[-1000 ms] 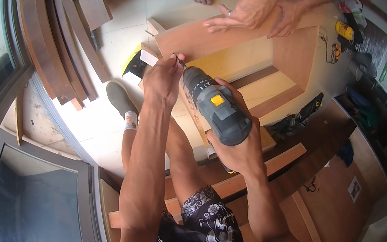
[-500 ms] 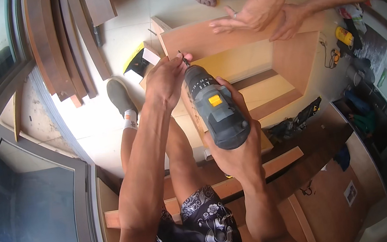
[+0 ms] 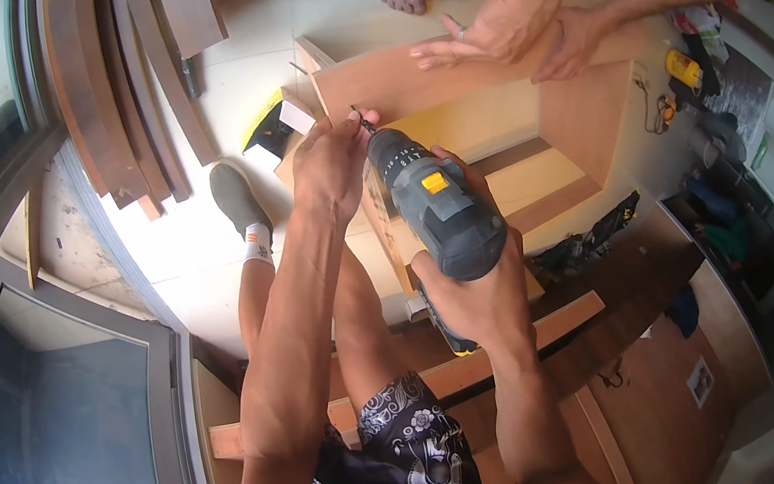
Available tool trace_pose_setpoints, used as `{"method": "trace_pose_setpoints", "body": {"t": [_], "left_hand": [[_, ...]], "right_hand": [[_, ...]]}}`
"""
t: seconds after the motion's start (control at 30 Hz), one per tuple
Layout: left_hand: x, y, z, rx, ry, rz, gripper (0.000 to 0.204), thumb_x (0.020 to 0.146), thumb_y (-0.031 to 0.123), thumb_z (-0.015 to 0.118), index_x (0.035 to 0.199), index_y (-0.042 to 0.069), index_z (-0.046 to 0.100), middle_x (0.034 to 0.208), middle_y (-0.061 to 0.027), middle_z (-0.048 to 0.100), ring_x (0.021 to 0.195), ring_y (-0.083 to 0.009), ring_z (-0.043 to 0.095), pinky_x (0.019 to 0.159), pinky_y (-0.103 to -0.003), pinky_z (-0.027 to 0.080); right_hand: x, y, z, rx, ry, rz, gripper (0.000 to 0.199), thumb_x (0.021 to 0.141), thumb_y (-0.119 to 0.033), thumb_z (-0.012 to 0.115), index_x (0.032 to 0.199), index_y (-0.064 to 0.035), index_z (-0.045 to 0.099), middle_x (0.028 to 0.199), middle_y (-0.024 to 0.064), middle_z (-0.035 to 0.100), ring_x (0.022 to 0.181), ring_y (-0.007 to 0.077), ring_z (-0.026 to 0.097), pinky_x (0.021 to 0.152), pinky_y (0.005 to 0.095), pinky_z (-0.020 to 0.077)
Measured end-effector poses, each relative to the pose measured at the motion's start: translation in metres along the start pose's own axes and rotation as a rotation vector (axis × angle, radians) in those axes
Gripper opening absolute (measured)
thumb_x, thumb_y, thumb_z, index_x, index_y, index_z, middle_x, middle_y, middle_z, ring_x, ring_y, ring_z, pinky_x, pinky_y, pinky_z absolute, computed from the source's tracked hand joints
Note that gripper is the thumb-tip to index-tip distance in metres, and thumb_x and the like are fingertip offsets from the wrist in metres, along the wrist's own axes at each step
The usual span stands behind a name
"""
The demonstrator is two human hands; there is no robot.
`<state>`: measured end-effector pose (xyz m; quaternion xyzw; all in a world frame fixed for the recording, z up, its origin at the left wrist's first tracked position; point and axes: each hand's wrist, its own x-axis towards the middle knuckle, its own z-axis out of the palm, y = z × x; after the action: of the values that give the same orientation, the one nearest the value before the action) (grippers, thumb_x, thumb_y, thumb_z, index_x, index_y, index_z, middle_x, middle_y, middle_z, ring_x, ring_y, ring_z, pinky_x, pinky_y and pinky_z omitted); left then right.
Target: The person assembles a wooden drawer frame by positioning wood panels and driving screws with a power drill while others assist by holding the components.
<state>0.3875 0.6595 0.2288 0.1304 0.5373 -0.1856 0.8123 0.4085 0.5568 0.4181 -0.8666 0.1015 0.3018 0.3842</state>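
My right hand grips a grey and black cordless drill with a yellow button on top, its nose pointing away and slightly left. My left hand is closed at the chuck end, thumb and fingers pinched around the thin dark drill bit; whether a screw sits on it I cannot tell. The bit is over the near-left corner of an open wooden box. Across its far side stands a reddish-brown board. Another person's two hands rest against that board.
Several brown planks lie at the far left, near a shoe on my foot. A yellow and black box sits on the tiled floor. Below the drill runs a wooden cabinet frame. A yellow bottle stands at the right.
The drill's rear has swung slightly right and up with my right hand, showing its battery base below. My left hand keeps its pinch at the bit. The other person's hands barely shift.
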Motion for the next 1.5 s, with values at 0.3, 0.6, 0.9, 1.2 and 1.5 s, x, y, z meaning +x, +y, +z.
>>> {"method": "trace_pose_setpoints", "body": {"t": [0.3,0.6,0.9,1.2,1.5], "left_hand": [[0.005,0.002,-0.008,0.011,0.01,-0.031,0.02,0.106,0.009,0.055,0.119,-0.004,0.062,0.101,-0.0075,0.07,0.089,-0.0134,0.066,0.08,-0.028,0.058],[0.001,0.004,-0.005,0.049,-0.019,-0.018,0.02,0.107,0.011,0.053,0.114,-0.004,0.064,0.101,-0.0075,0.07,0.086,-0.0133,0.065,0.078,-0.028,0.058],[0.003,-0.002,0.001,-0.1,-0.028,-0.016,0.015,0.106,0.003,0.051,0.117,-0.004,0.058,0.106,-0.011,0.067,0.096,-0.0149,0.062,0.092,-0.028,0.053],[0.008,0.001,-0.005,-0.137,-0.119,-0.099,0.018,0.11,0.011,0.047,0.114,-0.002,0.059,0.107,-0.0102,0.067,0.095,-0.0169,0.062,0.091,-0.03,0.054],[0.007,0.002,0.0,-0.208,-0.046,-0.13,0.016,0.109,0.008,0.045,0.114,-0.001,0.056,0.107,-0.013,0.067,0.097,-0.0182,0.062,0.091,-0.031,0.054]], "right_hand": [[0.001,-0.008,0.001,0.014,-0.057,0.125,0.075,0.077,0.004,0.068,0.149,-0.0042,0.046,0.128,0.0177,0.067,0.118,0.0312,0.068,0.1,0.0385,0.0527],[-0.003,-0.014,0.001,0.053,-0.051,0.163,0.076,0.074,0.008,0.063,0.148,-0.0031,0.047,0.136,0.0165,0.063,0.122,0.0288,0.065,0.104,0.038,0.0505],[0.006,-0.01,-0.002,0.05,-0.087,0.178,0.075,0.074,0.008,0.065,0.147,-0.0025,0.048,0.138,0.0165,0.062,0.128,0.0312,0.062,0.108,0.0389,0.048],[0.009,-0.014,-0.003,0.021,-0.071,0.129,0.071,0.075,0.008,0.064,0.144,0.001,0.051,0.141,0.0181,0.061,0.13,0.0324,0.061,0.109,0.0397,0.0472],[0.01,-0.021,-0.001,0.017,-0.059,0.158,0.07,0.076,0.009,0.064,0.143,-0.0035,0.053,0.134,0.0169,0.066,0.121,0.0307,0.067,0.103,0.0384,0.0508]]}}
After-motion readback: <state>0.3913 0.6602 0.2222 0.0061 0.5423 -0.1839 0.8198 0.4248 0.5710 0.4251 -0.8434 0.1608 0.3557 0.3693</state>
